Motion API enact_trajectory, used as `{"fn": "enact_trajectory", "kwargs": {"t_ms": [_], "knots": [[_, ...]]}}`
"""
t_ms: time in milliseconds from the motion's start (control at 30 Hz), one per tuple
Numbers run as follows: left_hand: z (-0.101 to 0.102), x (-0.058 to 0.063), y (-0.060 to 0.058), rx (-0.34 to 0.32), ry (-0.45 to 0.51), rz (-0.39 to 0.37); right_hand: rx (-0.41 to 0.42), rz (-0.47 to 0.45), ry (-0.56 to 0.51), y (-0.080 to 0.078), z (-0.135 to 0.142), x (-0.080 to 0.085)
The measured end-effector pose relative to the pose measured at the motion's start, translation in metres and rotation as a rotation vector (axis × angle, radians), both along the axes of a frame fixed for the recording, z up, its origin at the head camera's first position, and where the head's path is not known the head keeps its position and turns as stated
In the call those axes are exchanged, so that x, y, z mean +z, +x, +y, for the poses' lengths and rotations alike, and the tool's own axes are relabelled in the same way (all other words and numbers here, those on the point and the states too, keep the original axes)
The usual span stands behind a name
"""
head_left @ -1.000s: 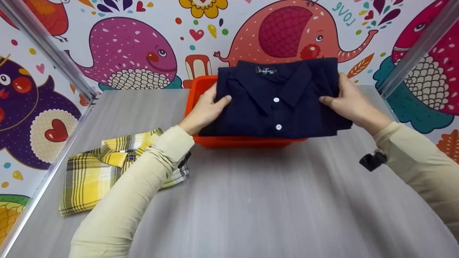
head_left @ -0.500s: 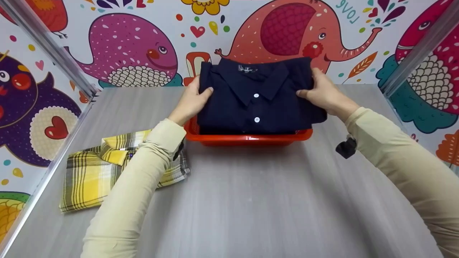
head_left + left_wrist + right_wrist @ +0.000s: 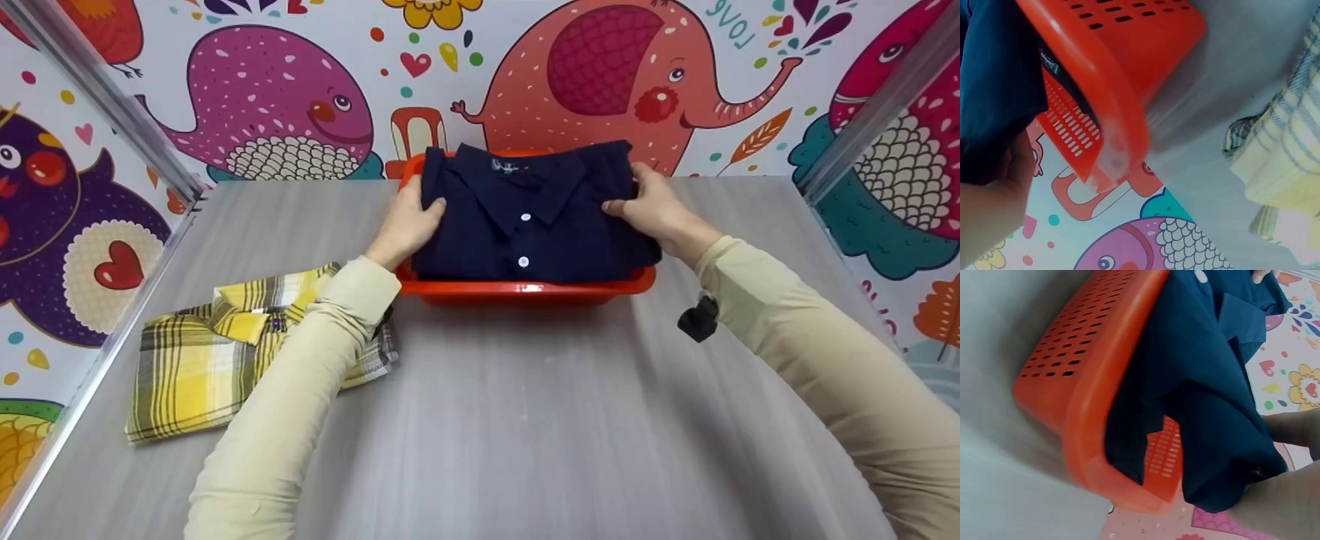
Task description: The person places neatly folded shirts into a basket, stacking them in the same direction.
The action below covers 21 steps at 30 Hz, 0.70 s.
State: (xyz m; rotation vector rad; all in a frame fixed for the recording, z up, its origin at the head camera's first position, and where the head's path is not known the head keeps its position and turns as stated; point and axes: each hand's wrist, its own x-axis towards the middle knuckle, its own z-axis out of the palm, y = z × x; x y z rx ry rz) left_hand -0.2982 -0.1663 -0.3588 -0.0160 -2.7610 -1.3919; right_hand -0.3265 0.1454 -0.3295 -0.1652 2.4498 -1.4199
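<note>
A folded navy collared shirt [image 3: 480,244] with white buttons lies tilted over the opening of an orange basket [image 3: 540,288], its lower edge inside the near rim. My left hand [image 3: 405,223] grips the shirt's left side, thumb on the front, fingers behind it. Its right side is pinched the same way by my right hand [image 3: 664,214]. In the right wrist view, the shirt's side [image 3: 1219,433] hangs from that hand over the slotted basket wall [image 3: 1067,360]. Beneath it, dark cloth with a label [image 3: 1050,64] shows inside the basket in the left wrist view.
A folded yellow plaid shirt [image 3: 187,367] lies on the grey table [image 3: 525,420] at the left, partly behind my left sleeve. The printed wall [image 3: 420,67] stands right behind the basket, and metal posts [image 3: 112,97] rise at the back corners.
Both hands have carried the navy shirt to the left and then lowered it into the basket's opening. The yellow plaid shirt has stayed where it was.
</note>
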Motion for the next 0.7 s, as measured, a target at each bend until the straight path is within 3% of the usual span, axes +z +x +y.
{"fn": "enact_trajectory", "kwargs": {"t_ms": [333, 567, 700], "knots": [[-0.006, -0.009, -0.001, 0.032, -0.044, -0.002, -0.039, 0.076, -0.014, -0.002, -0.002, -0.015], [-0.015, -0.007, -0.001, 0.245, -0.115, 0.008, -0.028, 0.116, 0.002, -0.003, 0.013, -0.018], [-0.025, -0.01, 0.001, 0.248, -0.137, -0.065, -0.027, 0.125, 0.01, -0.002, 0.021, -0.02]]}}
